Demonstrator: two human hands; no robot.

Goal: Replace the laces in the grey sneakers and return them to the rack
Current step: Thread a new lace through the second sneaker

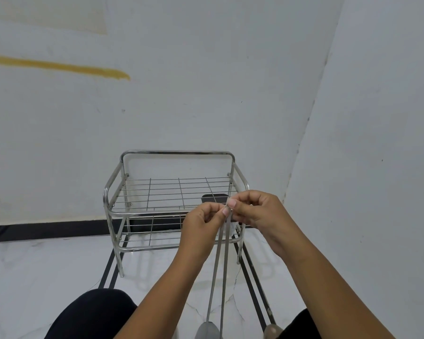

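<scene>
Both hands' fingers (227, 211) pinch the lace (218, 265) ends together above the sneaker (206, 330)

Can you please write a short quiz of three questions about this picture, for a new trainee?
1. True or false: both hands pinch the lace.
2. Where does the lace lead at its lower end? A) to the grey shoe at the bottom edge B) to the top shelf of the rack C) to the wall
3. Fill in: the rack stands on the ____.

Key:
1. True: the left hand and the right hand hold it together above the shoe.
2. A
3. floor
</scene>
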